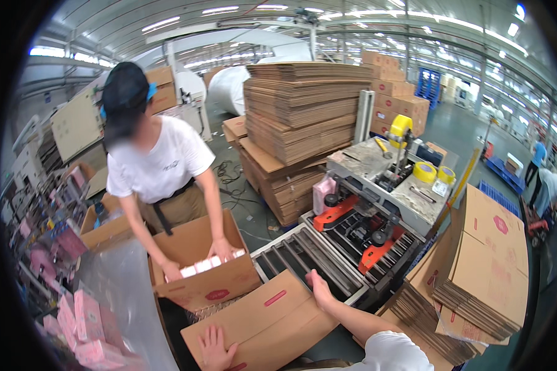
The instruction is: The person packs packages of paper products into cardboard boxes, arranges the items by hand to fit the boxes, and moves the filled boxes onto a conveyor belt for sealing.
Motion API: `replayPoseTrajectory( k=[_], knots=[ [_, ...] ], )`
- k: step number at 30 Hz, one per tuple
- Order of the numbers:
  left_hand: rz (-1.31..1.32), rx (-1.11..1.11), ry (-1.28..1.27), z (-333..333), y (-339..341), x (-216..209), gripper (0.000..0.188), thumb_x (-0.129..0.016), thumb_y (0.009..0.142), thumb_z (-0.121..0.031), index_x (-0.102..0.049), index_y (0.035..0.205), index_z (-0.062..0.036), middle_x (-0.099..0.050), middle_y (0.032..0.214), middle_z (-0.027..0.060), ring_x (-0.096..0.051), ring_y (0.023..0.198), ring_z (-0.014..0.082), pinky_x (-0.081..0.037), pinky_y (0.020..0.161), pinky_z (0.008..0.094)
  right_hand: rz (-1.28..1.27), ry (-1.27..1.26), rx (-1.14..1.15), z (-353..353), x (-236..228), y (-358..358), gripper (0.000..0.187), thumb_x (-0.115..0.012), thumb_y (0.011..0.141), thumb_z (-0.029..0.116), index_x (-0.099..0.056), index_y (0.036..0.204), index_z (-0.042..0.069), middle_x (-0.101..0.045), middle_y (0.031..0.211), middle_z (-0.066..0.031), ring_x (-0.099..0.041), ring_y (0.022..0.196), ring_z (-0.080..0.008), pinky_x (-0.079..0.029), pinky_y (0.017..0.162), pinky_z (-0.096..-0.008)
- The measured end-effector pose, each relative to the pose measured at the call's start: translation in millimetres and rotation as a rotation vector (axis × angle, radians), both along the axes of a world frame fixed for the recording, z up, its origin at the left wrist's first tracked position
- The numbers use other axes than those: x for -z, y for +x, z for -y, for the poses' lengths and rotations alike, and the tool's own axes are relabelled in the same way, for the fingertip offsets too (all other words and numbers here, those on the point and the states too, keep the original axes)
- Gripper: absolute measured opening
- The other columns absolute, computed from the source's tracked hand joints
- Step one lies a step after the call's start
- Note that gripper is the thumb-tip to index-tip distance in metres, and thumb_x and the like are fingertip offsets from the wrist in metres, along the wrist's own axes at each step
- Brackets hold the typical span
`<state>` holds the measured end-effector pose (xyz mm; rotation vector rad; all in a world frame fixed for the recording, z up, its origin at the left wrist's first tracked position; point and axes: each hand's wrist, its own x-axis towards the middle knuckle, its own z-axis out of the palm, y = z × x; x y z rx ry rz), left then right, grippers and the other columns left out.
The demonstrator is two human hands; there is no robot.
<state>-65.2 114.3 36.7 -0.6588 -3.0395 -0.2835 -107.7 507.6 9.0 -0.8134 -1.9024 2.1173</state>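
A flat brown cardboard carton (263, 321) with red printing lies tilted in front of me. My left hand (215, 349) rests flat on its near left part, fingers spread. At the carton's far right edge is my right hand (320, 289), fingers stretched out against the cardboard. Just beyond stands an open carton (207, 292), where a co-worker (158, 148) in a white shirt and dark cap has both hands on a row of white-and-pink packs (203, 266).
To the right of the roller conveyor (306, 250) sits a carton-taping machine (377, 185) with yellow tape rolls (424, 171). Flat cartons are stacked at right (486, 260) and behind (309, 111). Pink packs (90, 318) lie at lower left beside clear plastic sheeting (127, 297).
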Motion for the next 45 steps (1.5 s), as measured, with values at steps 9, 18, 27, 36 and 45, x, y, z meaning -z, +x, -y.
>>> replayPoseTrajectory(
  k=[9, 18, 27, 36, 45],
  knots=[
    [0.133, -0.551, 0.673, 153.9, -14.6, 63.5, 0.062, -0.041, 0.095, -0.041, -0.030, 0.138, 0.0020, -0.030, 0.143, 0.0184, -0.024, 0.134, 0.0306, -0.016, 0.112, 0.0386, 0.162, -0.387, -0.188, 3.8, 256.8, 83.9, 0.078, -0.029, 0.088, 0.065, -0.059, 0.116, -0.001, -0.057, 0.120, -0.0158, -0.053, 0.111, -0.0251, -0.037, 0.099, -0.0346],
    [0.331, -0.580, 1.231, 86.1, 26.1, 41.8, 0.067, -0.046, 0.089, -0.045, -0.033, 0.136, 0.0012, -0.035, 0.141, 0.0171, -0.030, 0.131, 0.0292, -0.022, 0.109, 0.0411, -0.033, -0.111, -0.614, -53.3, -90.1, 37.7, 0.014, -0.060, 0.087, 0.021, -0.061, 0.082, 0.007, -0.062, 0.081, 0.0014, -0.056, 0.074, -0.0087, -0.044, 0.067, -0.0224],
    [0.831, -0.542, 1.662, 55.7, 62.5, 1.0, 0.086, -0.024, 0.087, -0.069, -0.028, 0.139, -0.0015, -0.034, 0.143, 0.0116, -0.036, 0.128, 0.0233, -0.033, 0.100, 0.0366, -0.501, 0.454, -1.578, 139.2, -135.2, 71.9, 0.074, -0.063, 0.082, 0.039, -0.031, 0.135, -0.001, -0.037, 0.136, -0.0227, -0.040, 0.121, -0.0318, -0.033, 0.100, -0.0370],
    [0.490, -0.785, 0.679, 78.2, 79.5, -21.9, 0.047, -0.046, 0.082, -0.021, -0.045, 0.122, 0.0018, -0.059, 0.099, 0.0302, -0.057, 0.097, 0.0429, -0.045, 0.087, 0.0459, 0.108, 1.185, -0.326, 18.5, -39.8, 22.7, 0.074, -0.065, 0.074, 0.042, -0.040, 0.130, 0.000, -0.045, 0.130, -0.0216, -0.043, 0.121, -0.0342, -0.034, 0.098, -0.0457],
    [0.434, -0.798, 0.464, 37.5, 94.3, -14.2, 0.033, -0.046, 0.088, -0.028, -0.050, 0.103, 0.0011, -0.061, 0.091, 0.0280, -0.058, 0.089, 0.0437, -0.046, 0.080, 0.0510, 0.414, 0.598, -0.689, -75.5, -31.3, 51.5, 0.019, -0.050, 0.070, 0.002, -0.060, 0.084, -0.005, -0.057, 0.062, -0.0078, -0.054, 0.051, -0.0145, -0.041, 0.047, -0.0289]
  ],
)
